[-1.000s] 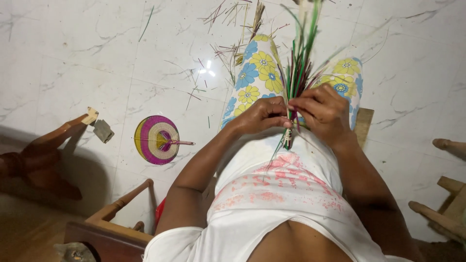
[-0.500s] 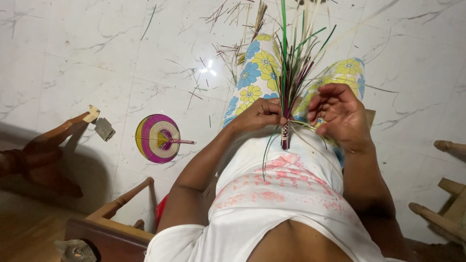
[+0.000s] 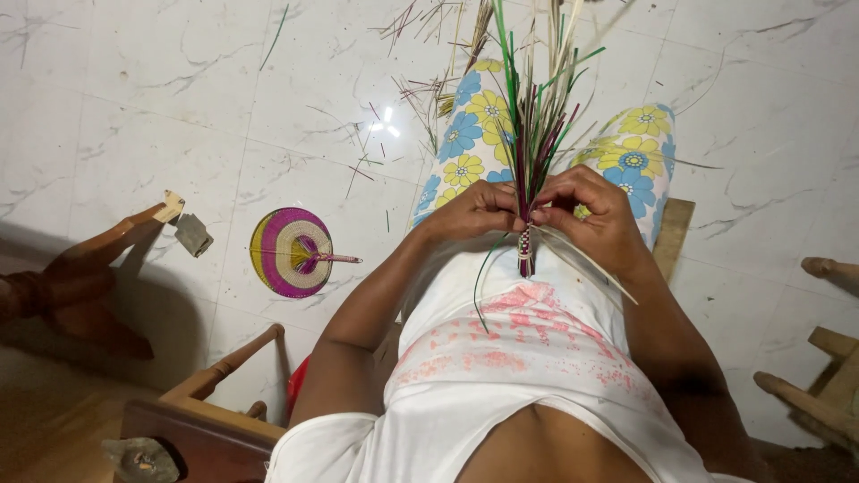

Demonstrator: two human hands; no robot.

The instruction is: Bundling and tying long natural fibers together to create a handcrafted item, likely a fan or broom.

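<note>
Over my lap I hold a bundle of green, purple and pale reed strips [image 3: 533, 134] that fans upward from a bound, woven stem [image 3: 526, 255]. My left hand [image 3: 476, 212] pinches the bundle from the left just above the stem. My right hand [image 3: 595, 217] grips it from the right, fingers curled around the strips, a ring on one finger. Loose pale and green strips hang down from the hands across my white top.
A finished round woven fan [image 3: 290, 252] in purple and yellow lies on the white tiled floor [image 3: 134, 107] to the left. Scattered reed scraps [image 3: 429, 54] lie ahead of my knees. Wooden chair parts stand at left [image 3: 85, 268], lower left [image 3: 206, 394] and right [image 3: 823, 376].
My right hand had come off the bundle half a second ago; it is back on the strips beside the left hand. The bundle stays upright.
</note>
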